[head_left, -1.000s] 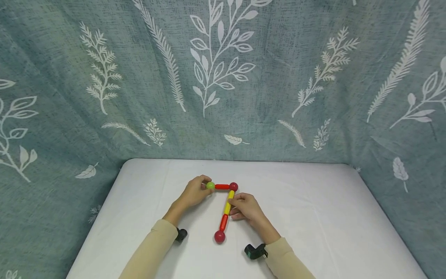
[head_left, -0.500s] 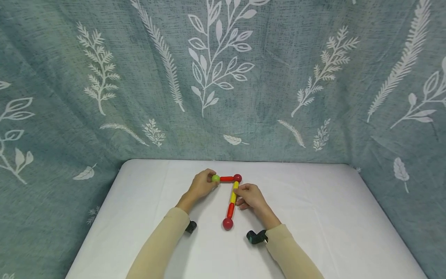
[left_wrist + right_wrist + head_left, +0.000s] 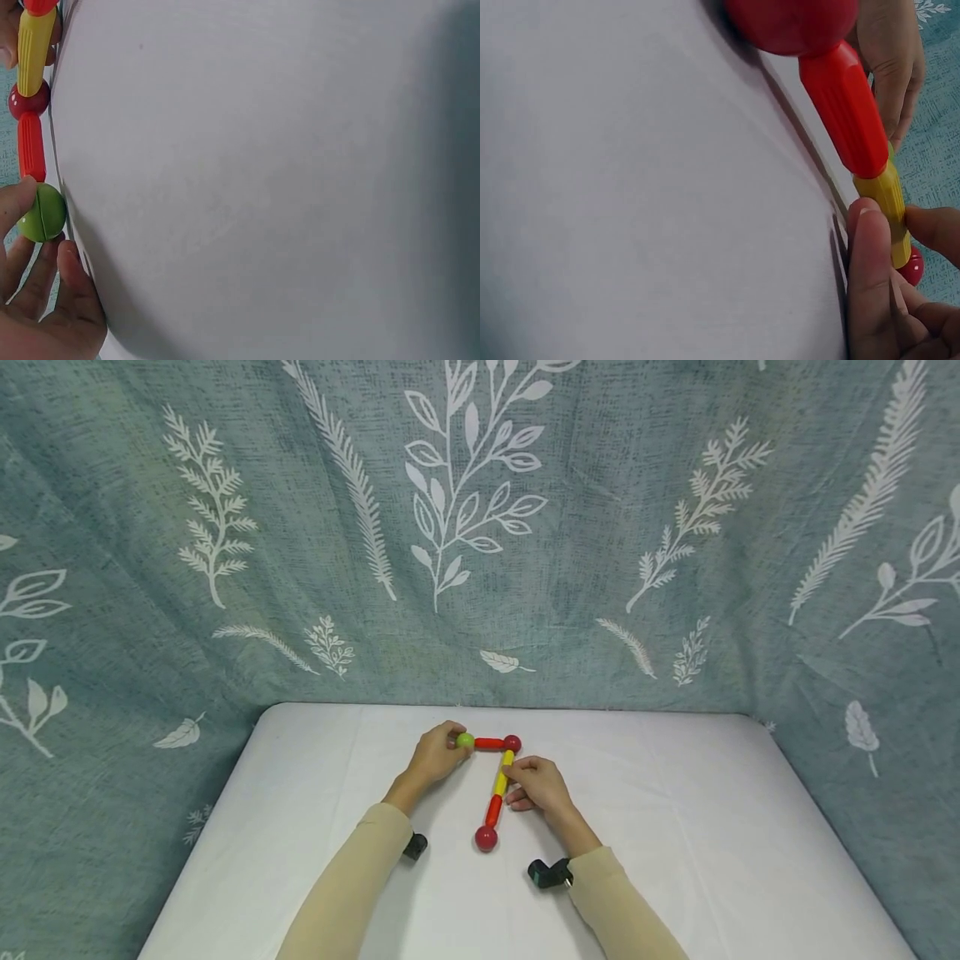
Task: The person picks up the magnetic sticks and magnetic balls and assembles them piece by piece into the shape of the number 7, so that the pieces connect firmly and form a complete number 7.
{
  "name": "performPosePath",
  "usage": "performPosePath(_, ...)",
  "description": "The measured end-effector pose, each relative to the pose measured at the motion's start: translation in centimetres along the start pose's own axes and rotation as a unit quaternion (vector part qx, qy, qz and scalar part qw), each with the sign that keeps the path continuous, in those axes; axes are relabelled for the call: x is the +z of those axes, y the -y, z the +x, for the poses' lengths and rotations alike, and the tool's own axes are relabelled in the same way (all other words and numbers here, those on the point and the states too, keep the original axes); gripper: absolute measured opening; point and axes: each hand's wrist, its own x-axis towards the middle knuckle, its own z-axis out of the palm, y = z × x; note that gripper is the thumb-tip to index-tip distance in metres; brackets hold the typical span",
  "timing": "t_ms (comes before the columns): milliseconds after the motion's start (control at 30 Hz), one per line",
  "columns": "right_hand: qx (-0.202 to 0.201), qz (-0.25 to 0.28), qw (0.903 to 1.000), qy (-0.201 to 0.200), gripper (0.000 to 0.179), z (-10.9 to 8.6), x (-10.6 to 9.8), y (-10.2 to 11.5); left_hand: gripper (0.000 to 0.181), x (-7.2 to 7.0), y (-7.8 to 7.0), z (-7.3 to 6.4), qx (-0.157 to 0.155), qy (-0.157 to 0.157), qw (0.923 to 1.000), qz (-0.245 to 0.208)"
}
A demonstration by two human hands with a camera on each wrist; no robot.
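A chain of toy rods and balls forms a bent shape between the hands. At its left end is a green ball [image 3: 465,741], which my left hand [image 3: 437,753] pinches between thumb and fingers. From it a short red rod [image 3: 489,744] leads to a dark red ball [image 3: 512,743] at the corner. My right hand [image 3: 538,783] pinches the yellow rod [image 3: 889,206] that runs from this corner toward the near side. Past the yellow rod come a second red rod [image 3: 845,109] and a larger red ball [image 3: 486,838] at the near end.
The pieces are over a white-covered table [image 3: 712,827]. A teal curtain [image 3: 570,568] with white leaf prints hangs behind it. Small black devices stick out at both wrists, the right one [image 3: 550,873] nearest the table's middle.
Both hands and the held chain moved away from the body and slightly right during the first half second. Since then they have barely shifted; the near red ball swung slightly left.
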Motion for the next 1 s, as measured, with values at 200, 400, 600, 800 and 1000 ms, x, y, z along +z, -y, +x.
performPosePath(200,-0.001,0.012,0.9999,0.001,0.031,-0.1,0.0,-0.1,0.038,0.0,0.1,-0.1,0.000,0.001,1.0000,-0.004)
performPosePath(400,-0.002,0.020,0.9998,0.003,0.030,0.0,0.1,0.0,0.037,-0.1,0.2,0.0,0.001,-0.002,1.0000,-0.003)
performPosePath(600,-0.002,0.010,0.9999,0.007,0.033,0.1,0.3,-0.2,0.042,-0.5,0.5,-0.1,-0.010,0.005,0.9999,-0.013)
performPosePath(800,-0.031,-0.016,0.9993,-0.011,0.029,-0.6,-0.5,-0.2,0.049,-2.0,-0.2,-1.5,-0.013,0.007,0.9993,-0.035)
performPosePath(1000,-0.078,-0.041,0.9954,-0.036,0.024,-2.6,-2.0,0.5,0.047,-4.1,-1.1,-4.0,0.005,-0.007,0.9984,-0.055)
